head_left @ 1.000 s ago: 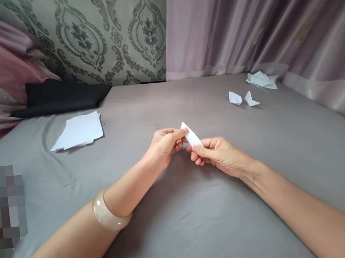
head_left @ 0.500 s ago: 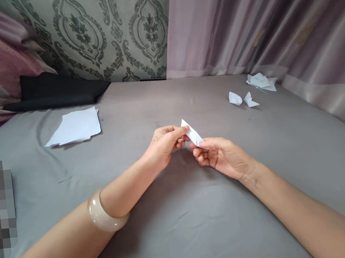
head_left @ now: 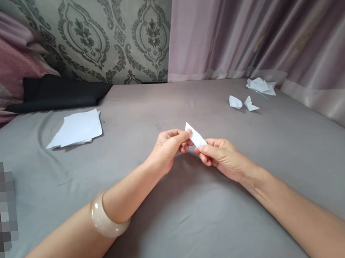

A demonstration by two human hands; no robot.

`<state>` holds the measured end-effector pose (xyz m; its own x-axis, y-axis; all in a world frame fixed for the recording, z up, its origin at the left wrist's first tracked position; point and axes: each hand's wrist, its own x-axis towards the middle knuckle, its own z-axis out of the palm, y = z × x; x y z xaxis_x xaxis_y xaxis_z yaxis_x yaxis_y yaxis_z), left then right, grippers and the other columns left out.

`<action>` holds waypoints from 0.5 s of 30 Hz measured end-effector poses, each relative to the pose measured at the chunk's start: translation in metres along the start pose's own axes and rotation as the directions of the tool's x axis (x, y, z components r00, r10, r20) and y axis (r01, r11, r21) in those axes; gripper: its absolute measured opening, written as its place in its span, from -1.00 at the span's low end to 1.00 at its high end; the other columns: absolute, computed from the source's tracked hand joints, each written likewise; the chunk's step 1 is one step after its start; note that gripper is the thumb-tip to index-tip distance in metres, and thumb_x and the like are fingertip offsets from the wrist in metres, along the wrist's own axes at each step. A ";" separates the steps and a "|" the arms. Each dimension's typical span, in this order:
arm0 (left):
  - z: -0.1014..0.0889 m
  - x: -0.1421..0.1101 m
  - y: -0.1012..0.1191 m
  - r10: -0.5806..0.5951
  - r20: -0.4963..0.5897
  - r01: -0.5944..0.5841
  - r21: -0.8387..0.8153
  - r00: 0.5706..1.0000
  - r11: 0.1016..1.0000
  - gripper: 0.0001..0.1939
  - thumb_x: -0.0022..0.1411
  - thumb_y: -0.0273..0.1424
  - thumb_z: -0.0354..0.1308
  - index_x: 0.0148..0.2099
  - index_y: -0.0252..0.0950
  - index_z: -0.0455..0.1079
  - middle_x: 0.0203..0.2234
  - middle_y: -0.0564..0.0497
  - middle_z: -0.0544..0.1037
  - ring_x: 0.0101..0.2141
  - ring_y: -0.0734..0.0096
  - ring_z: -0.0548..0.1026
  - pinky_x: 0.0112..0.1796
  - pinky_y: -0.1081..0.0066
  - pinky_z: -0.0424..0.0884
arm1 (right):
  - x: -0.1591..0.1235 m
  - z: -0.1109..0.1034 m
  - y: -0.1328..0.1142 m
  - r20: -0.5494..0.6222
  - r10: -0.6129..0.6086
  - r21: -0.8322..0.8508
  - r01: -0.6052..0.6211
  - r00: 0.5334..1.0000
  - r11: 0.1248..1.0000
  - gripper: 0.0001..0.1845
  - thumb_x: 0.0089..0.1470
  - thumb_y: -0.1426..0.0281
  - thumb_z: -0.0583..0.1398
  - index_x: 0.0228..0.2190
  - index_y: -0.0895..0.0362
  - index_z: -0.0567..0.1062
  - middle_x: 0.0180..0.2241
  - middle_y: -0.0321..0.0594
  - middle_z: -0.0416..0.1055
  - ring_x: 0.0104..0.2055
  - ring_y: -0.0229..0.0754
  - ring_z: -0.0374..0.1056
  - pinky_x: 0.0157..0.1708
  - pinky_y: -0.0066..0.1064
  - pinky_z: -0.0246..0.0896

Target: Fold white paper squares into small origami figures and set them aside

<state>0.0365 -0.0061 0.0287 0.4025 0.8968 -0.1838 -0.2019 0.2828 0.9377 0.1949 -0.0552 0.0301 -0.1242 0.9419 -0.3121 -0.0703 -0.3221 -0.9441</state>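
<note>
Between both hands, a small white folded paper [head_left: 195,135].

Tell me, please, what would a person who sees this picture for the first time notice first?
First, the two hands in the middle: the left hand and the right hand pinch a small folded white paper between them above the grey sheet. Next, the pale bangle on the left forearm, near the bottom. Then the stack of white sheets lying at the left, and small folded paper pieces at the far right.
</note>
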 end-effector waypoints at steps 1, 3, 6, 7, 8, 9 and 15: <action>0.000 0.000 -0.001 0.006 0.043 -0.006 -0.005 0.999 1.000 -0.71 0.09 -0.26 0.25 -0.50 -0.39 0.39 -0.56 0.01 0.44 -0.56 0.60 0.31 -0.48 0.48 0.20 | -0.001 0.001 0.000 -0.036 -0.025 -0.045 0.023 0.999 0.999 -0.88 -0.09 0.38 0.24 -0.53 0.19 0.49 -0.63 -0.37 0.33 -0.59 -0.42 0.15 -0.55 -0.53 0.05; 0.000 0.000 -0.002 0.013 0.118 -0.012 -0.010 0.993 1.000 -0.72 0.06 -0.25 0.29 -0.48 -0.38 0.40 -0.57 0.03 0.44 -0.53 0.58 0.34 -0.45 0.48 0.21 | -0.003 0.004 -0.001 -0.080 -0.071 -0.125 0.060 0.994 0.990 -0.90 -0.10 0.40 0.21 -0.54 0.19 0.47 -0.63 -0.37 0.34 -0.58 -0.41 0.18 -0.55 -0.52 0.08; 0.002 -0.001 -0.006 0.058 0.144 -0.055 -0.028 0.988 0.998 -0.77 -0.02 -0.34 0.36 -0.48 -0.37 0.40 -0.58 0.05 0.47 -0.53 0.60 0.34 -0.44 0.49 0.21 | -0.007 0.007 -0.002 -0.111 -0.143 -0.230 0.114 0.984 0.967 -0.88 -0.09 0.39 0.20 -0.56 0.18 0.45 -0.62 -0.37 0.35 -0.57 -0.39 0.21 -0.53 -0.51 0.13; 0.003 -0.001 -0.006 0.077 0.132 -0.073 -0.033 0.988 0.997 -0.78 -0.04 -0.36 0.37 -0.49 -0.36 0.40 -0.57 0.05 0.48 -0.53 0.60 0.34 -0.44 0.49 0.21 | -0.008 0.008 -0.002 -0.120 -0.163 -0.267 0.127 0.979 0.955 -0.88 -0.08 0.38 0.20 -0.56 0.17 0.45 -0.62 -0.37 0.35 -0.57 -0.38 0.21 -0.52 -0.50 0.13; 0.003 -0.001 -0.007 0.090 0.121 -0.087 -0.035 0.989 0.996 -0.79 -0.04 -0.37 0.37 -0.49 -0.36 0.41 -0.57 0.06 0.48 -0.53 0.61 0.34 -0.45 0.50 0.21 | -0.010 0.008 -0.003 -0.123 -0.178 -0.305 0.133 0.976 0.943 -0.88 -0.07 0.38 0.20 -0.56 0.17 0.45 -0.62 -0.37 0.36 -0.57 -0.38 0.22 -0.52 -0.49 0.14; 0.003 -0.002 -0.007 0.096 0.113 -0.093 -0.033 0.989 0.995 -0.79 -0.04 -0.38 0.37 -0.49 -0.36 0.42 -0.58 0.06 0.48 -0.53 0.61 0.33 -0.45 0.50 0.20 | -0.012 0.008 -0.004 -0.118 -0.185 -0.338 0.136 0.976 0.931 -0.87 -0.06 0.38 0.20 -0.55 0.17 0.45 -0.61 -0.36 0.37 -0.56 -0.37 0.24 -0.51 -0.49 0.16; 0.002 -0.003 -0.004 0.064 0.116 -0.060 -0.034 0.991 0.998 -0.76 0.01 -0.33 0.34 -0.53 -0.37 0.41 -0.67 0.10 0.37 -0.56 0.60 0.32 -0.46 0.49 0.19 | -0.014 0.002 -0.006 0.003 -0.192 -0.342 0.182 0.981 0.922 -0.74 0.05 0.21 0.19 -0.45 0.16 0.52 -0.55 -0.30 0.42 -0.51 -0.33 0.31 -0.45 -0.47 0.24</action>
<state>0.0382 -0.0106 0.0259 0.4900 0.8672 -0.0882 -0.2559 0.2398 0.9365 0.1951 -0.0668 0.0405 -0.1119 0.9859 -0.1248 0.2510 -0.0935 -0.9635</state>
